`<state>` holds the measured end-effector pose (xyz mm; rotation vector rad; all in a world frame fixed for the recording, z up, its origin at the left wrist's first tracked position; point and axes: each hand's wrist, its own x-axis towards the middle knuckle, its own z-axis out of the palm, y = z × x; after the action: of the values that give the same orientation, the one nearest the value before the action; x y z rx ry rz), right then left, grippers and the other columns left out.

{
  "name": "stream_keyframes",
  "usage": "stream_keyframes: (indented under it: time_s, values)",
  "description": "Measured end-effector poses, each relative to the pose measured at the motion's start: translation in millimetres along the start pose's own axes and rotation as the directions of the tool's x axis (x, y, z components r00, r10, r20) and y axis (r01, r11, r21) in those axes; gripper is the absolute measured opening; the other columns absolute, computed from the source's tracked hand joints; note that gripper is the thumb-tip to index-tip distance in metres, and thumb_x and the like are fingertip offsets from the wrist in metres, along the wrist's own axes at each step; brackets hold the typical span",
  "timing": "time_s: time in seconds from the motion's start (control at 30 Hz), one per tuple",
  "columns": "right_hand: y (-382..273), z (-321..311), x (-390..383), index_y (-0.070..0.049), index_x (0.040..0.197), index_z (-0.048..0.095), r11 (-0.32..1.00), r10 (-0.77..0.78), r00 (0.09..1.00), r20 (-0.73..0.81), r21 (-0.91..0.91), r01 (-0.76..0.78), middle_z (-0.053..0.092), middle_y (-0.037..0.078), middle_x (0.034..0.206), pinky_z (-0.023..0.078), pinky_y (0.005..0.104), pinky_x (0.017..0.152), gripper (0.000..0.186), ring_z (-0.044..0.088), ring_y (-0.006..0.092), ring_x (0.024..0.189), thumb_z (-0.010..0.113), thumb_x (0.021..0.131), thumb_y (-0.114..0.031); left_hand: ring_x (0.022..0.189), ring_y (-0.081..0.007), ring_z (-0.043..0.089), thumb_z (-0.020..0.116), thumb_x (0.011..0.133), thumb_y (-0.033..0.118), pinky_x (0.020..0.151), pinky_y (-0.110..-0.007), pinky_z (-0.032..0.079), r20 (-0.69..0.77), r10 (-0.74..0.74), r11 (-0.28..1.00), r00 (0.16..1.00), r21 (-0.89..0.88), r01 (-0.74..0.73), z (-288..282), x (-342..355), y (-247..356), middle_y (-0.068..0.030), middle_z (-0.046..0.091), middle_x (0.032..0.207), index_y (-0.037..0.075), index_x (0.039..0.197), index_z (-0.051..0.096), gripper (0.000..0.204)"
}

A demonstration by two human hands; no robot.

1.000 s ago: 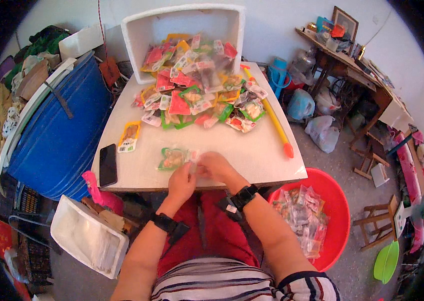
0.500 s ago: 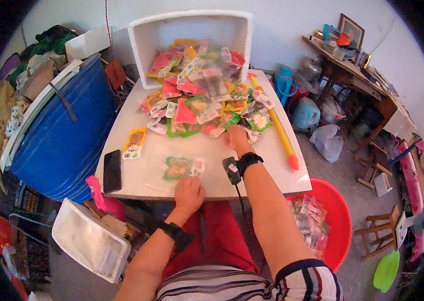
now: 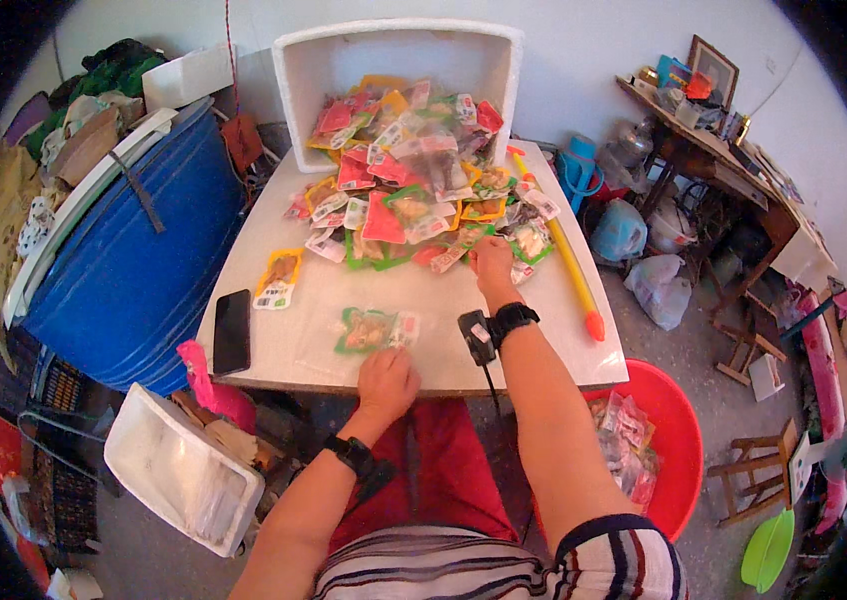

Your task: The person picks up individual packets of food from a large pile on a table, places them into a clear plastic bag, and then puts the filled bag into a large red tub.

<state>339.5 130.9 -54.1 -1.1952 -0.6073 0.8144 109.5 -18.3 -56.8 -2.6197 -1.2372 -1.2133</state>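
My left hand (image 3: 389, 382) is curled closed at the near edge of a clear plastic bag (image 3: 318, 345), seemingly pinching it. Within the bag's outline lies a green-edged food packet (image 3: 365, 330) with a white label end. Farther forward, my right hand (image 3: 492, 268) is closed at the front of a heap of packets (image 3: 383, 215). Its fingers are on a small food packet (image 3: 459, 247) with green and red print; the fingertips are partly hidden. A yellow packet (image 3: 279, 278) and a black phone (image 3: 232, 331) lie on the left of the white table (image 3: 293, 375).
A white foam box (image 3: 398, 40) on its side holds more packets. A yellow stick (image 3: 571, 265) with an orange end lies on the table's right. A red basin (image 3: 678, 440) of bagged packets stands below right. At left are a blue tub (image 3: 143, 270) and another foam box (image 3: 183, 475).
The whole view has shifted slightly right. My right hand has closed in on a packet at the heap's front edge, which has shifted a little. My left hand stays beside the clear bag.
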Motion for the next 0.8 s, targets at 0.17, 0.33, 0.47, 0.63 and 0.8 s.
stream_keyframes:
  time_s: [0.17, 0.33, 0.47, 0.63, 0.8]
  values:
    - [-54, -33, -41, -0.003, 0.074, 0.051, 0.94, -0.319, 0.947, -0.017, -0.134, 0.314, 0.049, 0.002, 0.065, 0.037, 0.0217, 0.051, 0.008, 0.045, 0.0093, 0.057, 0.05, 0.066, -0.004, 0.07, -0.0297, 0.048, 0.054, 0.063, 0.013, 0.061, -0.039, 0.04, 0.1, -0.022, 1.0, 0.995, -0.001, 0.022, 5, 5, 8, -0.0118, 0.051, 0.075, 0.003, 0.075, 0.052, 0.016]
    - [-99, -49, -108, -0.004, 0.072, 0.051, 0.938, -0.284, 0.946, 0.159, -0.16, 0.308, 0.05, 0.001, 0.07, 0.038, 0.0207, 0.056, 0.007, 0.045, 0.0084, 0.064, 0.048, 0.066, -0.001, 0.072, -0.032, 0.048, 0.057, 0.06, 0.016, 0.062, -0.04, 0.039, 0.178, -0.12, 0.985, 0.977, -0.102, 0.139, -8, 15, 18, -0.014, 0.051, 0.076, 0.002, 0.078, 0.05, 0.024]
    - [-117, -54, -153, -0.007, 0.073, 0.047, 0.961, -0.064, 0.942, 0.329, 0.274, -0.03, 0.05, 0.001, 0.073, 0.041, 0.0248, 0.059, 0.013, 0.049, 0.0116, 0.067, 0.042, 0.066, 0.003, 0.081, -0.032, 0.047, 0.063, 0.059, 0.022, 0.07, -0.038, 0.039, 0.059, -0.128, 0.965, 0.99, -0.224, 0.138, -31, 28, 40, -0.0156, 0.05, 0.086, 0.002, 0.093, 0.048, 0.042]
    - [-108, -68, -172, -0.007, 0.074, 0.045, 0.887, -0.003, 0.866, 0.5, 0.401, -0.228, 0.05, 0.002, 0.073, 0.044, 0.029, 0.06, 0.016, 0.052, 0.0156, 0.068, 0.039, 0.065, 0.005, 0.087, -0.0332, 0.044, 0.066, 0.056, 0.024, 0.075, -0.039, 0.036, 0.05, 0.026, 0.984, 0.998, -0.18, -0.016, -55, 40, 71, -0.0178, 0.046, 0.094, 0.0, 0.101, 0.043, 0.056]
    - [-100, -76, -177, -0.006, 0.074, 0.045, 0.885, -0.017, 0.827, 0.562, 0.393, -0.248, 0.05, 0.002, 0.07, 0.044, 0.0282, 0.058, 0.016, 0.051, 0.015, 0.065, 0.04, 0.064, 0.006, 0.094, -0.0345, 0.041, 0.068, 0.054, 0.024, 0.079, -0.038, 0.035, 0.093, 0.014, 0.975, 0.996, -0.224, 0.007, -63, 33, 85, -0.0198, 0.043, 0.101, -0.002, 0.102, 0.04, 0.062]
